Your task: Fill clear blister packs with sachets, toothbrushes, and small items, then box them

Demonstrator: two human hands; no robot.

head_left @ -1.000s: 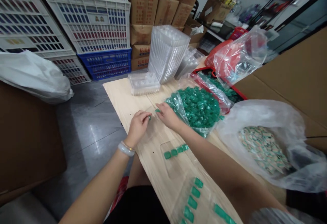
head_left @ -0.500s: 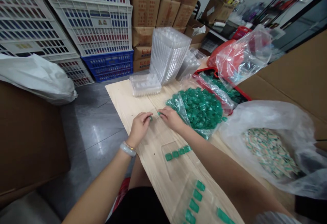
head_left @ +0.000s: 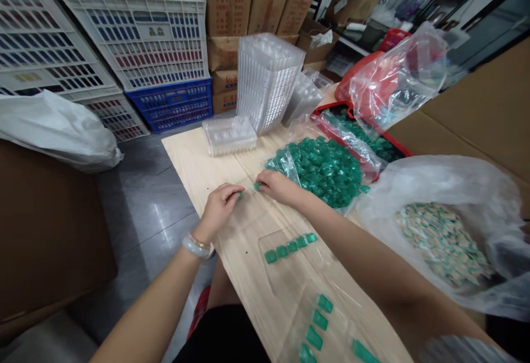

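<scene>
The fingers of the left hand (head_left: 217,208) are pinching narrowly, thumb against forefinger, with a small green piece (head_left: 240,195) showing at the tips. The fingers of the right hand (head_left: 279,186) are holding another green piece (head_left: 257,186) just as narrowly, near the center of the frame. Both pieces are sitting over a faint clear tray (head_left: 248,222), which is lying on the worktop (head_left: 186,148); whether either piece is touching it, I cannot tell. With only the tips gripping, a slight slip could be dropping a piece askew, and a nudge could be sliding the tray, which looks light.

Just right of the right hand, a green heap (head_left: 327,170) is lying on plastic; a careless wrist could be scattering its edge. Below center, a second tray (head_left: 285,275) is carrying a row of five pieces (head_left: 292,246), its end lying close to the right forearm, so a lowered arm could be sweeping them aside. Farther up the frame, a tall stack of clear trays (head_left: 269,81) is standing near the worktop's far edge; a hard bump could be toppling it.
</scene>
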